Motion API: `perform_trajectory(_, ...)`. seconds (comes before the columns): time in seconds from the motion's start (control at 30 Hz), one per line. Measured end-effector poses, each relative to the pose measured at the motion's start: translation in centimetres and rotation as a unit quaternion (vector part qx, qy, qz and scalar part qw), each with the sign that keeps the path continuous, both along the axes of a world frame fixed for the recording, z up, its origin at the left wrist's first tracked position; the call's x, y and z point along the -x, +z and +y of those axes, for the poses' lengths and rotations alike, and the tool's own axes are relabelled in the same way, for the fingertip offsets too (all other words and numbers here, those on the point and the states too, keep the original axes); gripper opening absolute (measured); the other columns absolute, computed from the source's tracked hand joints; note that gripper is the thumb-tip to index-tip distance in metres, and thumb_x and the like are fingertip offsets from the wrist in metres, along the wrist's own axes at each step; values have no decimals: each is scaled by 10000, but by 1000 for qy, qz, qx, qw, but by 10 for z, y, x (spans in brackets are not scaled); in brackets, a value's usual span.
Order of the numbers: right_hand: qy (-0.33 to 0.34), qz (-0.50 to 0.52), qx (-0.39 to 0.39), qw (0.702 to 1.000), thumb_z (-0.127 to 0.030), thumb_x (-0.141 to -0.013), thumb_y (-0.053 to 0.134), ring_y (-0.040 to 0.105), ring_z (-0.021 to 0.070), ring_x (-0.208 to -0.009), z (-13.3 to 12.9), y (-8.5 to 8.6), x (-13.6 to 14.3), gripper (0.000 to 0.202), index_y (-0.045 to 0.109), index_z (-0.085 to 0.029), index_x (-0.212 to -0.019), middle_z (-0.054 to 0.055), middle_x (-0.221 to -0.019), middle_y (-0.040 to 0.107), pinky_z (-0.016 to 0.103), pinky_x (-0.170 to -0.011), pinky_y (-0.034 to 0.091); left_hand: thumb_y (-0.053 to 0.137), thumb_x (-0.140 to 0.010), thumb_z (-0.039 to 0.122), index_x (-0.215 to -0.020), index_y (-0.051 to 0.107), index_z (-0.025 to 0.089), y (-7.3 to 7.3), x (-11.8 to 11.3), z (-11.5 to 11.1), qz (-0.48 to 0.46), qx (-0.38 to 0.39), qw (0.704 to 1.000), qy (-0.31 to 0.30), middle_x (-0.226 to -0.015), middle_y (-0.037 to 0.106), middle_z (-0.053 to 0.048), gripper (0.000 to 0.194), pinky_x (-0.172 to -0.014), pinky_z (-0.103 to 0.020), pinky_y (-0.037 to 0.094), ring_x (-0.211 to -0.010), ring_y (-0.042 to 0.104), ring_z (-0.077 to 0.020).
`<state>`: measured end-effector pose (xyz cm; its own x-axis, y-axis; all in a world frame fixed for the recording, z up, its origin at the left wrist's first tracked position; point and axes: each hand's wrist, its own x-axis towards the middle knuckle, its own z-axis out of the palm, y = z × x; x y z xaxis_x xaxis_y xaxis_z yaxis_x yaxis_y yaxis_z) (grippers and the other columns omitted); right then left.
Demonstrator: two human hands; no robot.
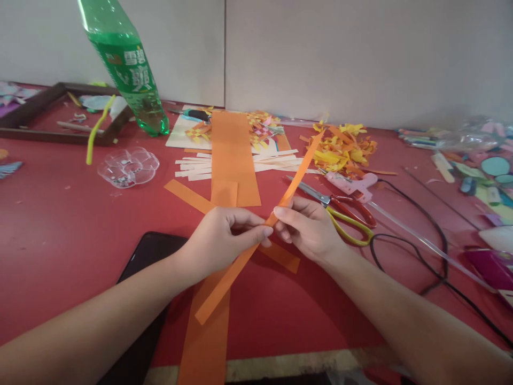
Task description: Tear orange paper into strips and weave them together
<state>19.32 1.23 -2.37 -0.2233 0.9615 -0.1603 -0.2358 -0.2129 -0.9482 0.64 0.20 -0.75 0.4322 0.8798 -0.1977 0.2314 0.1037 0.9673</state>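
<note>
A long orange paper strip (224,290) runs diagonally through both hands. My left hand (224,235) pinches it near its middle between thumb and fingers. Just up the strip, my right hand (306,227) is closed on it too, thumb on top. Beneath the hands, another orange strip (188,196) lies slantwise across the table. A wide orange paper piece (234,155) lies beyond the hands, and a long orange paper piece (204,337) reaches over the table's near edge. Scissors (350,214) with one red and one yellow handle lie beside my right hand.
A black phone (138,321) lies under my left forearm. A pink glue gun (352,184) with a black cord rests at right. Behind are pale paper strips (194,167), yellow-orange scraps (344,149), a green bottle (130,75), a clear flower-shaped tray (128,167) and a dark frame (52,133).
</note>
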Motion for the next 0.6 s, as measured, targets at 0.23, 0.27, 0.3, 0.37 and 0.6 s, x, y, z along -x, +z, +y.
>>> perform_trajectory(0.23, -40, 11, 11, 999, -337, -643, 830, 483, 63, -367, 7, 5, -3, 318, 575, -175, -543, -36, -490, 600, 188, -352, 349, 657, -828, 378, -750, 742, 191, 3, 1, 1, 31, 44, 999, 6, -712, 746, 0, 220, -485, -183, 391, -572, 595, -94)
perform_trajectory(0.27, -41, 13, 8, 999, -337, -642, 832, 481, 60, -366, 7, 5, -4, 331, 563, -175, -536, -39, -488, 599, 186, -352, 349, 666, -821, 365, -753, 742, 187, 3, 0, 1, 26, 52, 998, 8, -736, 753, -3, 204, -513, -178, 415, -603, 612, -96)
perform_trajectory(0.3, -40, 15, 6, 999, -339, -646, 832, 481, 60, -366, 7, 5, -4, 336, 558, -176, -540, -40, -489, 600, 185, -352, 352, 673, -815, 355, -760, 742, 184, 4, 0, 0, 17, 58, 998, 9, -762, 760, -7, 192, -555, -177, 443, -641, 630, -102)
perform_trajectory(0.37, -33, 12, 2, 999, -346, -657, 829, 491, 63, -375, 6, 3, -4, 327, 565, -177, -564, -37, -501, 612, 185, -356, 364, 683, -807, 353, -782, 743, 178, 3, 0, 0, 1, 65, 998, 6, -794, 765, -17, 187, -634, -190, 486, -702, 657, -119)
perform_trajectory(0.6, 16, -21, -13, 1000, -323, -726, 797, 509, 65, -410, -3, -4, -3, 271, 597, -175, -620, -25, -555, 636, 198, -396, 413, 621, -855, 341, -814, 735, 168, 3, -2, -1, -16, 22, 1000, -10, -829, 766, -29, 211, -741, -229, 516, -784, 689, -149)
